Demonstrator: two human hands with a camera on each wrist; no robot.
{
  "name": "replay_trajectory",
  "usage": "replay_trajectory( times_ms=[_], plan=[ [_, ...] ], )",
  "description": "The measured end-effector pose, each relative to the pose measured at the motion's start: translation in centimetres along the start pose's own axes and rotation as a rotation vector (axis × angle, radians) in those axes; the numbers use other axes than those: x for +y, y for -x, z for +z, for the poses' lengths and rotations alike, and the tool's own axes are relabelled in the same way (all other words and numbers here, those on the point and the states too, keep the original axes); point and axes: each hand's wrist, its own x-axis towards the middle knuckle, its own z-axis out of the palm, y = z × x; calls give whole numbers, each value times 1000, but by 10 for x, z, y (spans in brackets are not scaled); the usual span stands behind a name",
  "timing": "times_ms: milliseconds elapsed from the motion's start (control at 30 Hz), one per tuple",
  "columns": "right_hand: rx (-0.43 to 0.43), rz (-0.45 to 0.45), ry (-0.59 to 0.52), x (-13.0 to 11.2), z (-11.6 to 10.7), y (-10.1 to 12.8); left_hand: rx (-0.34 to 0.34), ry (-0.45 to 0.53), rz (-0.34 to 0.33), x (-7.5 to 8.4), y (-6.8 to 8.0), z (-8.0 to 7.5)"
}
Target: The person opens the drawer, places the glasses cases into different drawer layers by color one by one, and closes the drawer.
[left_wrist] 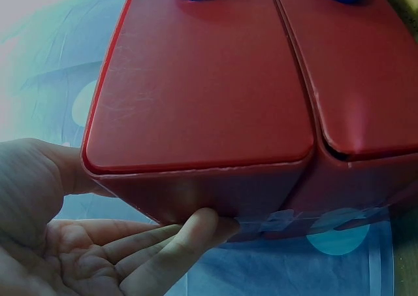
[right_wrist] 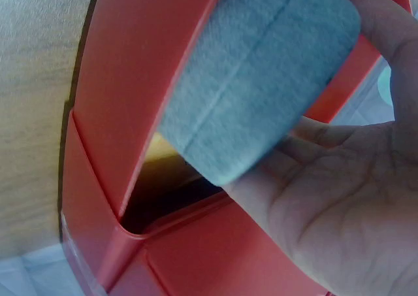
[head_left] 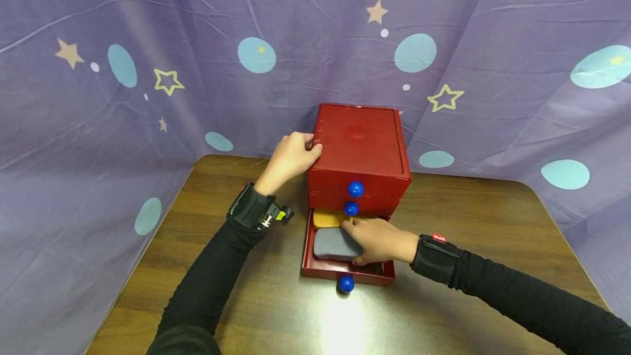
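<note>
A red drawer cabinet (head_left: 360,141) with blue round knobs stands on the table, its bottom drawer (head_left: 315,274) pulled out. Inside that drawer, a grey fabric-covered case (head_left: 335,244) with rounded corners lies in front of a yellow item (head_left: 326,219). My right hand (head_left: 382,241) grips the grey case by its right end, thumb and fingers on opposite sides; in the right wrist view the case (right_wrist: 261,80) is tilted and shows a seam. My left hand (head_left: 291,155) rests against the cabinet's upper left side, fingers extended along the wall in the left wrist view.
The wooden table (head_left: 473,223) extends on both sides of the cabinet. Behind it hangs a purple curtain (head_left: 315,26) with stars and dots. The upper two drawers are closed, their knobs (head_left: 355,189) facing me above the pulled-out drawer.
</note>
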Motion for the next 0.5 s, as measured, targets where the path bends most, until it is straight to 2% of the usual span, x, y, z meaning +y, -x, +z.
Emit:
replay_trajectory(
  times_ms=[500],
  plan=[
    [-124, 36, 158, -10, -7, -10, 3, -3, -5, 0, -1, 0]
  ],
)
